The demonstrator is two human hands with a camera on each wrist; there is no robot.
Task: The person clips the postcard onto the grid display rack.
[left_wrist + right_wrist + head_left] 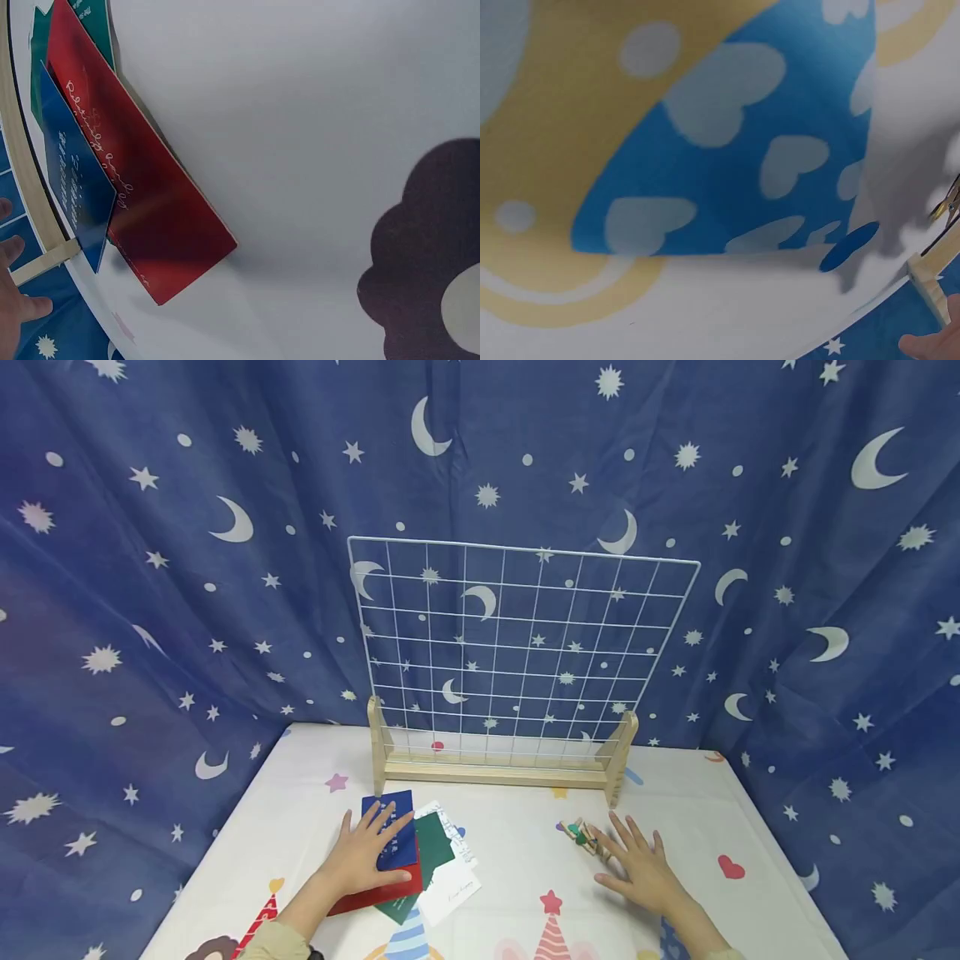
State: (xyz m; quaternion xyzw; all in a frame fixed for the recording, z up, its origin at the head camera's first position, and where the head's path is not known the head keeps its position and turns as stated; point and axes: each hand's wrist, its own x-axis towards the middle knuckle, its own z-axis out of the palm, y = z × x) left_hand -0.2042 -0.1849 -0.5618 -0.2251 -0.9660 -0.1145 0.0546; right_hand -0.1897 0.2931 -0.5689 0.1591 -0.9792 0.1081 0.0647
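In the head view, the person's left hand (363,857) has its fingers spread wide, palm down, over a small pile of cards on the table (510,860). Its fingers cross in front of the blue card (401,850), and its thumb reaches over the red card (375,897), which lies partly beneath the blue one. Just beyond the thumb and index finger, on the right, lie the green card (437,847), a white card (453,891) and a paper covered in handwriting (459,845). The right hand (641,870) is also spread wide, with its index fingertip overlapping a cluster of wooden clips (579,835); contact cannot be told. Beyond both hands, a white wire grid (495,646) stands in a wooden base (495,774).

In the left wrist view, the left hand shows only at the lower left edge, thumb and fingers apart. The blue card is the nearest to it, just right of the fingers, with the red card beyond and green ones farther up.

In the right wrist view, only a bit of the right hand shows, at the lower right corner; the clips appear at the right edge, above it.
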